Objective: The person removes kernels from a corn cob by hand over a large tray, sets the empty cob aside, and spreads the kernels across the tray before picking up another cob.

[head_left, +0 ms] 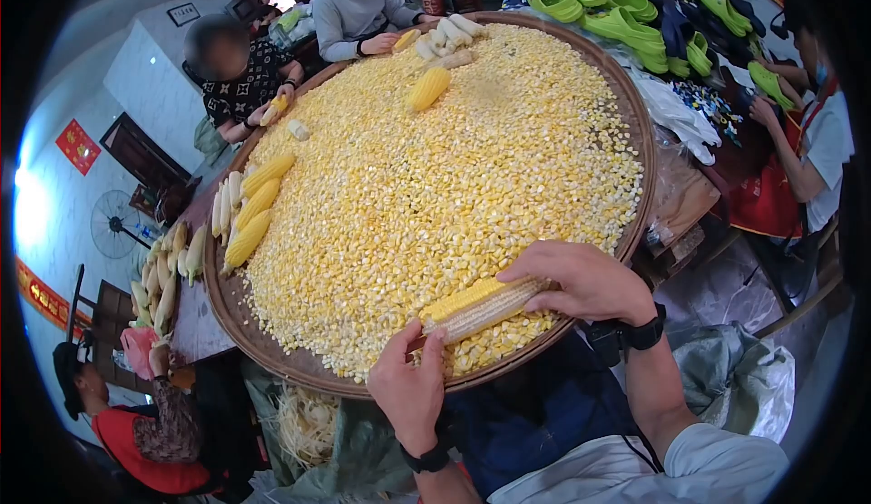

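Between my two hands lies a corn cob [481,310], partly stripped: yellow kernels line its upper side and a bare pale strip faces me. My left hand [410,379] grips its left end with thumb and fingers. Around the right end my right hand [585,282] is closed, thumb below and fingers over the top. The cob is held just above the near rim of a large round tray [327,383], which is spread with loose corn kernels [426,205]. Several full yellow cobs [247,236] rest at the tray's left edge, beside stripped white cobs [218,209].
Another yellow cob [429,88] and a pile of bare cobs [446,39] sit toward the far side. Two people across the tray hold cobs. Green clogs [626,28] are heaped at the right, near a seated person. Husked ears [163,273] lie on the left table; sacks stand below.
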Demonstrator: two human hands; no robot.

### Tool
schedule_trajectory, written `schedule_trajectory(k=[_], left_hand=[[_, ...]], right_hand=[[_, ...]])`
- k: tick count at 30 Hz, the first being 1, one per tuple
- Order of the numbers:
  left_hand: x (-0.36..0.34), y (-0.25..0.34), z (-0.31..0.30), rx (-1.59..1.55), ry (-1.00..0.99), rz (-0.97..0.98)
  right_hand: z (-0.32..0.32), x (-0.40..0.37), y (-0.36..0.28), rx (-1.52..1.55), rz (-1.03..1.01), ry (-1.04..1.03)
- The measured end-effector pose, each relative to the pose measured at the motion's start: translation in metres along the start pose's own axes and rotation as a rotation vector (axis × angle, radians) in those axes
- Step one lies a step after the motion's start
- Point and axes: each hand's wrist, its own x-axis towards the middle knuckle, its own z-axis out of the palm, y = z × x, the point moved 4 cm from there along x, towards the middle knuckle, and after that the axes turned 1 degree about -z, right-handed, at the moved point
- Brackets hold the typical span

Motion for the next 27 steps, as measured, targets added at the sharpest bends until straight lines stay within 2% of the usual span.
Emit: schedule_trajectory(k=[16,19,22,27], left_hand=[[-0.001,0.006,-0.001,-0.039,0.039,0.004],[0.0,0.012,-0.002,0.073,-0.039,-0.024],[0.003,0.009,0.002,0.155,-0.048,0.12],[0.002,0.004,0.002,0.077,-0.047,0.074]], right_hand=[[0.001,0.0,0.002,0.024,-0.002,0.004],[0.0,0.0,0.0,0.024,0.008,-0.002],[0.0,0.001,0.0,0.025,0.011,-0.007],[0.001,0.0,0.0,0.027,-0.035,0.042]])
